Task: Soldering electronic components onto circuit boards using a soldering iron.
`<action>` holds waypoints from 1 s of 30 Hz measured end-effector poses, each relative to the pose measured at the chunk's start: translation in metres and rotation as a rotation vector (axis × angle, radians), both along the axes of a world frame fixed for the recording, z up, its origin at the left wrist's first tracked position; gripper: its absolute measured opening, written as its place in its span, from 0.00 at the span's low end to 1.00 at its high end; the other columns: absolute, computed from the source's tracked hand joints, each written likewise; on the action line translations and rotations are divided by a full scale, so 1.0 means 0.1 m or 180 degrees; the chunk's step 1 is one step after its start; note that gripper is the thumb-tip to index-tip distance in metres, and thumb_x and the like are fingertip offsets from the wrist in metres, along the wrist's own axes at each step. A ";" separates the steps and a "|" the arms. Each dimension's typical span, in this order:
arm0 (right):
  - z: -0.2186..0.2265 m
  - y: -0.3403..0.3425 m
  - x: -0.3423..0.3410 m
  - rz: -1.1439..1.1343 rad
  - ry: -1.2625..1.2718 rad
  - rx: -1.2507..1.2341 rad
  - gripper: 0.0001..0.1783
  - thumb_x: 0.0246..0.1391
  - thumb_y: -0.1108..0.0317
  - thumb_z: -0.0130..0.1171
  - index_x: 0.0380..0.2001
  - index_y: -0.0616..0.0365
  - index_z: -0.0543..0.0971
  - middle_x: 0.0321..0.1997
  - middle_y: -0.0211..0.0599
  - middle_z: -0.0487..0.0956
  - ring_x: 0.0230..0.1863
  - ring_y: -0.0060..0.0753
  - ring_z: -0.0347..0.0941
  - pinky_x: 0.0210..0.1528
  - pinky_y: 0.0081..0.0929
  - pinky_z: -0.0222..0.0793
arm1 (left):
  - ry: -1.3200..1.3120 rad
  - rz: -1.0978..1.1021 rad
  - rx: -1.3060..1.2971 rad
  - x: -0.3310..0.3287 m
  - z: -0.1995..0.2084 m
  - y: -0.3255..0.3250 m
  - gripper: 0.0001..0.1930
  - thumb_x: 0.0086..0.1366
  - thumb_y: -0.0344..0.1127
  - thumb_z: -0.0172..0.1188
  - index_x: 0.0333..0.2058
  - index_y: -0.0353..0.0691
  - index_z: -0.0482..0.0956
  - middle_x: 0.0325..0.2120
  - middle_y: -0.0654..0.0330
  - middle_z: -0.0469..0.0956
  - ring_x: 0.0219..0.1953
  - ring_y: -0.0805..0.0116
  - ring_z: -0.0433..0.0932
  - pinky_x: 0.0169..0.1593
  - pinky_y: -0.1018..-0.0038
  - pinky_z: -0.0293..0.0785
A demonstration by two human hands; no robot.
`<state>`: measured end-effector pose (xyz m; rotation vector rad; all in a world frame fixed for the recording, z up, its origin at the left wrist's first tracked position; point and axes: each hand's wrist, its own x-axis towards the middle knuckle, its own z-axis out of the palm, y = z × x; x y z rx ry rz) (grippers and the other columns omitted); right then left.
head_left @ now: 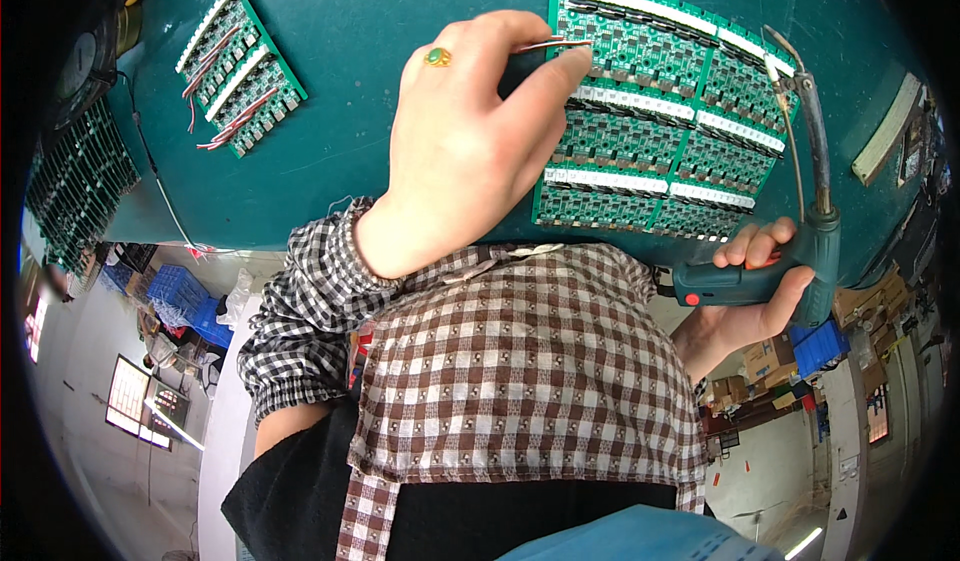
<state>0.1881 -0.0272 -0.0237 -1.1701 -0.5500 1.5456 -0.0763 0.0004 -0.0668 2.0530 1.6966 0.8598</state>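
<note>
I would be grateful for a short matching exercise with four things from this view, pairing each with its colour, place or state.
Things:
1. Left hand
2. Soldering gun
3. Apron
4. Ring

Descriptions:
A. Brown and white checks
B. Gripped in the right hand
C. Gold-coloured with a green top
D. Pinching thin wires over the circuit boards

Pairs: 1-D, 2-B, 3-A, 4-C.

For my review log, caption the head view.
Left hand pinches thin wires over a green circuit-board panel; right hand holds a soldering gun.
</note>
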 end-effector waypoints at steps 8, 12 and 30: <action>0.00 0.04 0.00 -0.0013 -0.0121 0.0058 0.26 0.59 0.48 0.47 0.43 0.64 0.65 0.26 0.36 0.68 0.29 0.30 0.69 0.30 0.28 0.76 | 0.0203 -0.0128 -0.0003 0.00 0.02 0.00 0.19 0.45 0.23 0.59 0.39 0.44 0.80 0.36 0.59 0.73 0.35 0.62 0.72 0.37 0.70 0.68; -0.04 0.09 -0.02 -0.0099 -0.0113 0.0025 0.25 0.59 0.48 0.46 0.42 0.63 0.66 0.26 0.34 0.68 0.28 0.29 0.68 0.28 0.26 0.75 | 0.0192 -0.0109 0.0009 -0.01 0.00 -0.01 0.20 0.44 0.22 0.59 0.39 0.44 0.80 0.36 0.59 0.73 0.35 0.63 0.72 0.36 0.70 0.68; -0.23 0.17 0.02 -0.0129 0.0422 0.0007 0.23 0.58 0.51 0.50 0.40 0.63 0.65 0.23 0.33 0.66 0.28 0.31 0.68 0.58 0.45 0.63 | 0.0398 -0.0047 0.0034 0.06 -0.04 -0.03 0.23 0.42 0.23 0.59 0.40 0.48 0.80 0.36 0.62 0.72 0.35 0.67 0.71 0.38 0.71 0.65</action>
